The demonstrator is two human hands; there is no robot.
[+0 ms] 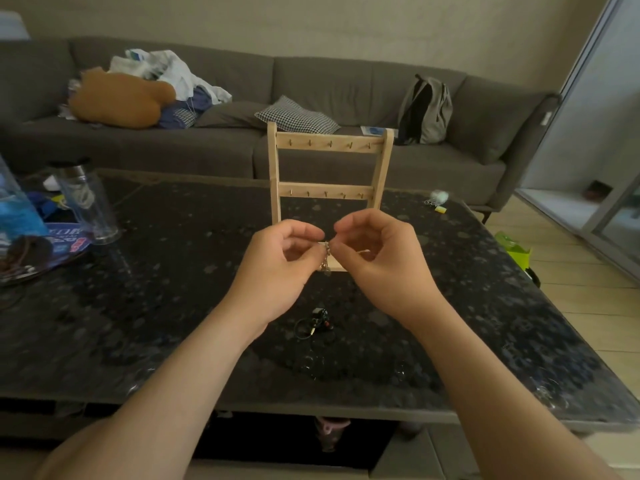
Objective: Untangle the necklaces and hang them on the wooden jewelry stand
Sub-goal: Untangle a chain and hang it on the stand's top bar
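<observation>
Left hand [277, 261] and right hand [381, 265] are raised together over the middle of the dark speckled stone coffee table [173, 271], fingertips almost meeting. Each hand has thumb and forefinger closed in a pinch on a thin silvery metal chain necklace [326, 259]; the remaining fingers curl loosely inward. The chain hangs in a short, kinked clump below the pinch, in line with the stand's base. Behind the hands, toward the table's far edge, a pale wooden jewelry stand [329, 145] is upright: two flat uprights and two crossbars, each bar carrying a row of small metal hooks. Its base is mostly hidden by the hands. Toward the front edge, between the wrists, a black cord necklace [313, 325] lies in a loose tangle with a small dark piece on it. At the left edge stands a clear cylindrical tumbler [86, 206] with a dark lid; its contents cannot be made out through the wall. The table surface is glossy and mottled.
</observation>
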